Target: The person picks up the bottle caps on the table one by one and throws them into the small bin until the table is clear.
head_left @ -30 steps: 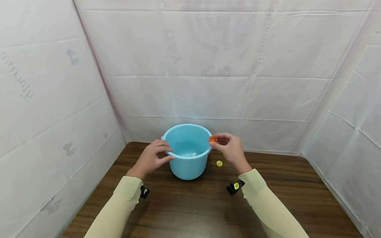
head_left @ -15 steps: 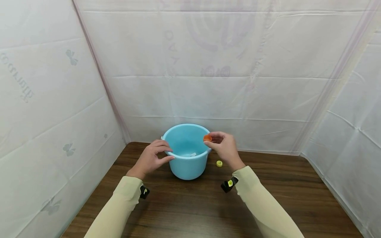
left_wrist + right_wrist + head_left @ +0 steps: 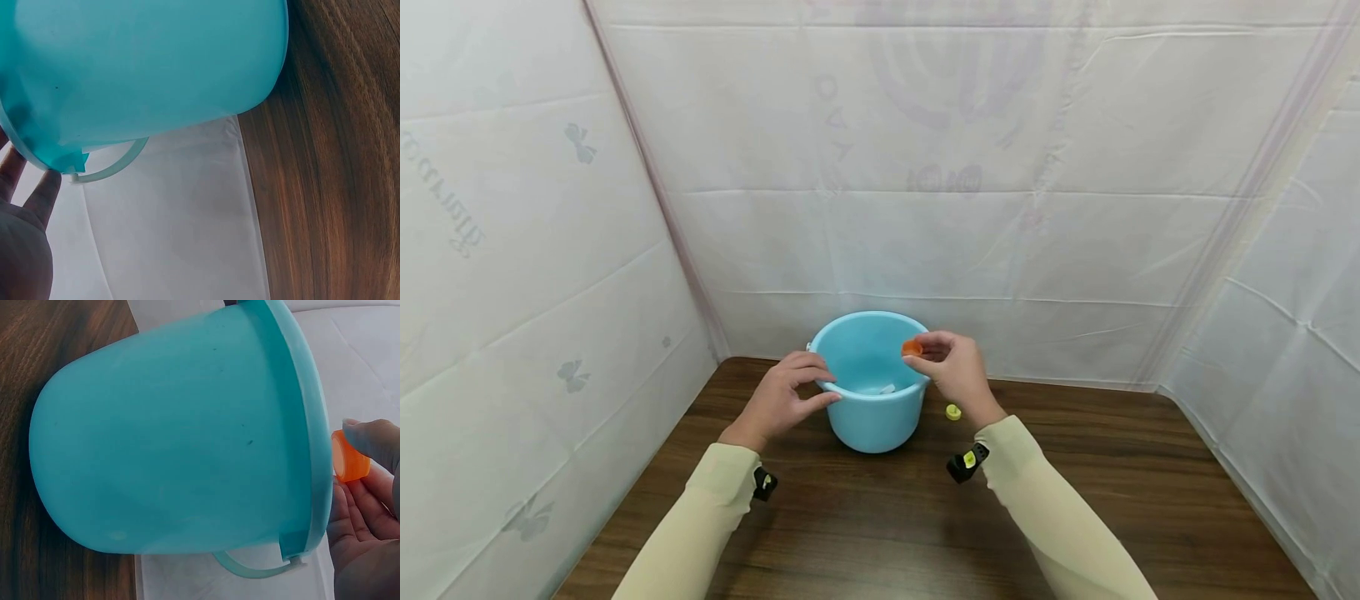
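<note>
A light blue bucket [image 3: 874, 425] stands upright on the wooden table, its mouth facing up. My left hand [image 3: 780, 398] grips the near-left rim, thumb on the near side and fingers over the edge; the left wrist view shows its fingers [image 3: 42, 197] at the rim beside the handle. Pinched between thumb and fingers of my right hand [image 3: 958, 372] is an orange bottle cap [image 3: 912, 349], held over the right part of the bucket's mouth. In the right wrist view, the orange cap [image 3: 351, 456] shows its hollow side just beyond the rim. Inside the bucket lies a small white piece [image 3: 887, 389].
A small yellow cap [image 3: 953, 412] lies on the table [image 3: 865, 533] to the right of the bucket. White sheeting [image 3: 970, 250] hangs behind and along both sides. The bucket's handle [image 3: 253, 570] hangs down along its far side.
My right hand has moved left with the orange bottle cap, from the bucket's right rim to over its mouth. The left hand and the bucket have stayed in place.
</note>
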Tool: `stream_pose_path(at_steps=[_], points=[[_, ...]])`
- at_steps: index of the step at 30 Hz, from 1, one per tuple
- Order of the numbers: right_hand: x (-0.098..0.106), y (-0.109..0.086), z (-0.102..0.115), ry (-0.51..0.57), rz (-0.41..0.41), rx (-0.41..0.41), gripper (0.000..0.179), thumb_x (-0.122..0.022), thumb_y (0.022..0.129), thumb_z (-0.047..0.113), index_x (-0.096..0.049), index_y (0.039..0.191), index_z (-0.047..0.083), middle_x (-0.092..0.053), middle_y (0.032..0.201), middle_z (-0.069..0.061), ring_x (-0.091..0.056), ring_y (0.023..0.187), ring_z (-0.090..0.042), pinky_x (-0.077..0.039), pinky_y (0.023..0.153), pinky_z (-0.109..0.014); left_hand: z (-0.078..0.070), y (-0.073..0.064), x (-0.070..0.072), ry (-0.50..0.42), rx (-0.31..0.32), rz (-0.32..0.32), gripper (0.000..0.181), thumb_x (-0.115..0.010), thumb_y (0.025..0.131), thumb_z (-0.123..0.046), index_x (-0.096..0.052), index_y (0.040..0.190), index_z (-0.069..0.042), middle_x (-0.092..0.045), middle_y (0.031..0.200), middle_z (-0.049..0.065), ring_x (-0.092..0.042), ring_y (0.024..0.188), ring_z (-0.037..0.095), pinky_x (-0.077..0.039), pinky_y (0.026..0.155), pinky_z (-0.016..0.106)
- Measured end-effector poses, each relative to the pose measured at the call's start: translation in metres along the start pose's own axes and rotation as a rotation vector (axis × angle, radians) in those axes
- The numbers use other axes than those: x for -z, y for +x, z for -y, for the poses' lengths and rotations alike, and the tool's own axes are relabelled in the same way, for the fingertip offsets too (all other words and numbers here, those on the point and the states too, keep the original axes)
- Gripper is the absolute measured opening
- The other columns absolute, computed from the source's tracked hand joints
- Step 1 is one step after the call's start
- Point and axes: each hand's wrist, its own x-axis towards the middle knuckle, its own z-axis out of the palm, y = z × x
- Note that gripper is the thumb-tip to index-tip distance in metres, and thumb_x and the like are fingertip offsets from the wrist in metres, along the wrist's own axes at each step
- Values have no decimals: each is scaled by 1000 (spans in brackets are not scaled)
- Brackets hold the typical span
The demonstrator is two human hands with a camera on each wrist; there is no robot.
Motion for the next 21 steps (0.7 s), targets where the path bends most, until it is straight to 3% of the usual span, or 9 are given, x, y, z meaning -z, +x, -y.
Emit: stream_pose_path(at_steps=[21], points=[[-6, 2, 4, -53, 21, 0, 39, -86, 85, 24, -75, 118, 7, -75, 112, -11, -71, 101, -26, -64, 87, -38, 2, 0, 0, -7, -7, -1, 23, -90, 79, -25, -81, 97, -13, -72, 106, -3, -62, 112, 19, -50, 112, 48]])
